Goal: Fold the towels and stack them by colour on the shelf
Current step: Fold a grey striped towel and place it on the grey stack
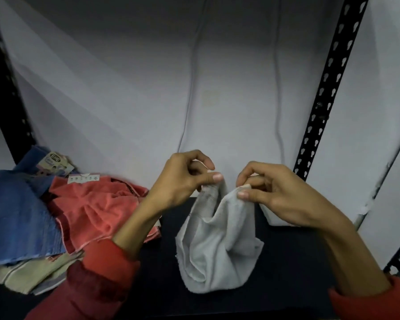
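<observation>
both hands [229, 188] on white towel [217, 245]

grey towel [217, 245] | coral towel [102, 209] | blue towel [16, 218] | beige towel [32, 271] (striped) | black shelf [286, 273]

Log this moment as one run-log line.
step: unfolding | left hand: pinches white towel | right hand: pinches same towel | pile: blue towel, coral towel, unfolded | shelf
</observation>
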A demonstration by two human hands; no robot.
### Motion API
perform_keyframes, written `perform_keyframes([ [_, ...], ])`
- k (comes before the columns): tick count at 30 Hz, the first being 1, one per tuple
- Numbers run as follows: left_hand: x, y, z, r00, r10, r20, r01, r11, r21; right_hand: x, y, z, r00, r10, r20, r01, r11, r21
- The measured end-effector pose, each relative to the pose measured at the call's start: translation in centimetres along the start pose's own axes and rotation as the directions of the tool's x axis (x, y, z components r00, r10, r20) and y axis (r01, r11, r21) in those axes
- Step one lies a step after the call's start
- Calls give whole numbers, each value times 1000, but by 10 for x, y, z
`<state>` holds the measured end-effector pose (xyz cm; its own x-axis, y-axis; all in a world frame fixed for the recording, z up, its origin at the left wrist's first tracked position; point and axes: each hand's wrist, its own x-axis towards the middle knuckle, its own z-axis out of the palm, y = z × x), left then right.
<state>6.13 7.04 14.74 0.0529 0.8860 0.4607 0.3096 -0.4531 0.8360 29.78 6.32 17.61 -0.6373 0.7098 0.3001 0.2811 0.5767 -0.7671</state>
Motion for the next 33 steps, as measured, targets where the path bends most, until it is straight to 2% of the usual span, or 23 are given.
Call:
perform_keyframes([
  [3,-8,-4,7,984,-24,178,58,981,-186,7,6,13,978,-15,-207,10,1000,-27],
  [6,-12,-6,10,980,-23,199,63,978,-197,8,12,22,950,-68,-306,33,992,-119],
  [11,-11,-8,12,997,-83,0,80,962,-261,3,13,30,975,-124,-186,81,971,-227],
  [14,-13,-6,14,995,-100,9,97,932,-350,10,15,35,952,-185,-246,111,951,-288],
  [20,-17,-3,15,990,-137,-32,113,907,-405,19,21,45,874,-349,-337,227,908,-353],
  [25,-20,-1,14,985,-173,-19,148,890,-431,21,22,47,876,-301,-378,228,947,-227],
  [30,-22,-5,10,987,-163,0,147,887,-437,29,30,45,912,-256,-322,127,920,-372],
  [33,-22,-4,9,995,-104,-6,94,919,-383,36,31,44,923,-210,-323,96,937,-335],
])
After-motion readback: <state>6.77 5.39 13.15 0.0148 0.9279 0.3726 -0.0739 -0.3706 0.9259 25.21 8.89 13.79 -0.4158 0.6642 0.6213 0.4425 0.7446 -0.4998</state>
